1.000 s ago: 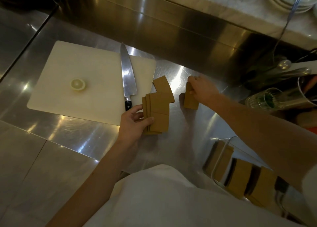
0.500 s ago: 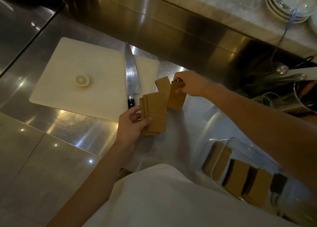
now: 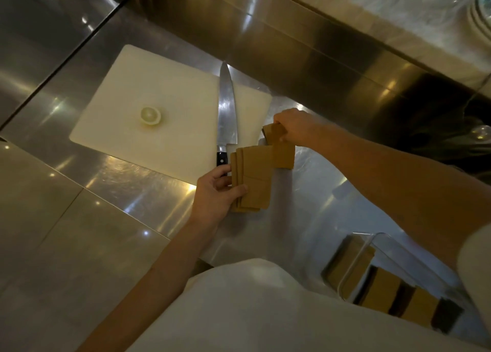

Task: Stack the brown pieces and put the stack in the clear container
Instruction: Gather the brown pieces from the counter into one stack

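Left hand (image 3: 216, 192) clamps fanned brown pieces (image 3: 252, 177) on the counter (image 3: 148, 192), just off the cutting board (image 3: 164, 115) corner. Right hand (image 3: 295, 126) pinches more pieces (image 3: 283, 153), touching the fan. Knife (image 3: 226, 112) handle beside left fingers. Clear container (image 3: 382, 274) at near-right counter edge, part-filled.

Left hand (image 3: 216, 192) and right hand (image 3: 297, 124), fingers curled closed.
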